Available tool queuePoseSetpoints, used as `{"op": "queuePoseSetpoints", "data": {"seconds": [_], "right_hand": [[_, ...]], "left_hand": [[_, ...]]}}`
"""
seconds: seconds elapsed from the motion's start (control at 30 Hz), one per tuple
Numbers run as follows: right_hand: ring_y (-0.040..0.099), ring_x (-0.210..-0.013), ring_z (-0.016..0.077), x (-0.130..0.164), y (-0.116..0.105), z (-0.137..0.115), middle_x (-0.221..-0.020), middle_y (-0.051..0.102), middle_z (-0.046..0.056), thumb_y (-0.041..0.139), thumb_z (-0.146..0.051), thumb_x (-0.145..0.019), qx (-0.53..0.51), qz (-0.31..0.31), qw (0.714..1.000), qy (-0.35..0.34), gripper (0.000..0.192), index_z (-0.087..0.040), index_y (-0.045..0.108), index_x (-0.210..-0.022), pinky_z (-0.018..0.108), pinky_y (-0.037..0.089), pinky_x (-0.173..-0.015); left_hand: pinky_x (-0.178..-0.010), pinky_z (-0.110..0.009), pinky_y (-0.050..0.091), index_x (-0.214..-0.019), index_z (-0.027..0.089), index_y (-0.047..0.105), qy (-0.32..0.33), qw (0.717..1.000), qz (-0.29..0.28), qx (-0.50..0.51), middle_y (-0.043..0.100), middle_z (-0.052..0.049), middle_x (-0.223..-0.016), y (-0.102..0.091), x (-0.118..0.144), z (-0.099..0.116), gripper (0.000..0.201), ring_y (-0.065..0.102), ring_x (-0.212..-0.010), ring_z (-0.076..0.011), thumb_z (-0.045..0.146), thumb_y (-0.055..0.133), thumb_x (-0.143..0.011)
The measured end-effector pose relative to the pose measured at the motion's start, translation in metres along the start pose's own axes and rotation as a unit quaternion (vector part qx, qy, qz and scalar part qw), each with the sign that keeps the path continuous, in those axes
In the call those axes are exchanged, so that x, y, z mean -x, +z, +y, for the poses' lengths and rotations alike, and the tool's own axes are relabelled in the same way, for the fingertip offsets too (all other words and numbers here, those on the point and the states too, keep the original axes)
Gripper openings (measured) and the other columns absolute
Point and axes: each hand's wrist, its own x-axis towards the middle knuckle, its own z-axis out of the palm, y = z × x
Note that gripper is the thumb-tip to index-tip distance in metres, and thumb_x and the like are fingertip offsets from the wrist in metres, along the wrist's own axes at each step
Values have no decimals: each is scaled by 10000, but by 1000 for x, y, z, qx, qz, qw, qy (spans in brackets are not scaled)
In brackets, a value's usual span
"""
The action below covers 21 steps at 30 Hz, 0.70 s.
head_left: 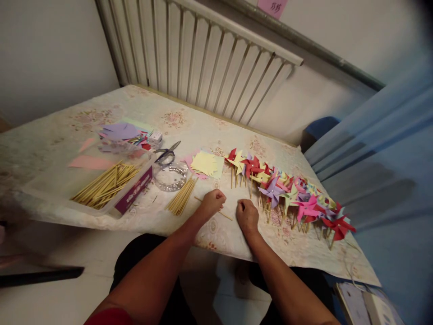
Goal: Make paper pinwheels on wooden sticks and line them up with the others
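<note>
From the head camera I see my left hand (212, 202) curled shut over a thin wooden stick (223, 214) lying on the floral tablecloth (189, 126). My right hand (247, 215) rests fisted just beside it; whether it grips anything I cannot tell. Paper pinwheels (287, 192) line up to the right, with a loose bundle of sticks (181, 198) to the left.

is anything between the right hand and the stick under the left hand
Nothing visible. The stick lies bare on the table, one end under the left hand, the other ending just short of the right hand. The pinwheels lie further right, off that line.
</note>
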Motion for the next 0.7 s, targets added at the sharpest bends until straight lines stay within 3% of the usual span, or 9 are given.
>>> {"op": "queuePoseSetpoints", "data": {"seconds": [0.13,0.27,0.4,0.5,0.7], "right_hand": [[574,-705,185,-20,6,-9,-750,654,54,446,-225,-849,-62,11,998,1,226,-172,655,-782,293,423,-710],[566,-699,181,-60,17,-38,-730,634,41,453,-180,-829,-80,-19,995,-50,198,-180,642,-771,287,425,-696],[587,-822,216,-101,29,-69,-869,668,84,478,-136,-830,-44,-87,984,-152,201,-170,669,-885,319,448,-770],[560,-1021,251,-122,37,-82,-1047,676,120,505,-91,-824,-15,-120,967,-225,294,-157,666,-1061,358,426,-925],[497,-1088,254,-144,54,-90,-1218,640,105,472,-76,-872,52,-182,940,-285,376,-173,629,-1200,362,394,-975]], "left_hand": [[-475,-211,381,-693,175,547,-1,999,35,13,566,25,-615,-1,-2,2,93,517,-487,-94,129,547,-774],[-467,-205,352,-688,180,550,0,994,92,61,582,20,-622,3,-7,5,84,515,-486,-91,128,561,-753],[-460,-194,330,-680,171,537,-17,975,134,177,572,23,-606,3,-10,9,73,475,-465,-72,123,557,-732],[-469,-188,337,-687,160,539,-49,953,141,262,585,13,-619,-2,-11,10,57,478,-471,-63,149,591,-707],[-483,-188,361,-697,147,556,-66,941,148,296,598,4,-617,-7,-14,9,73,495,-481,-64,168,624,-679]]}}
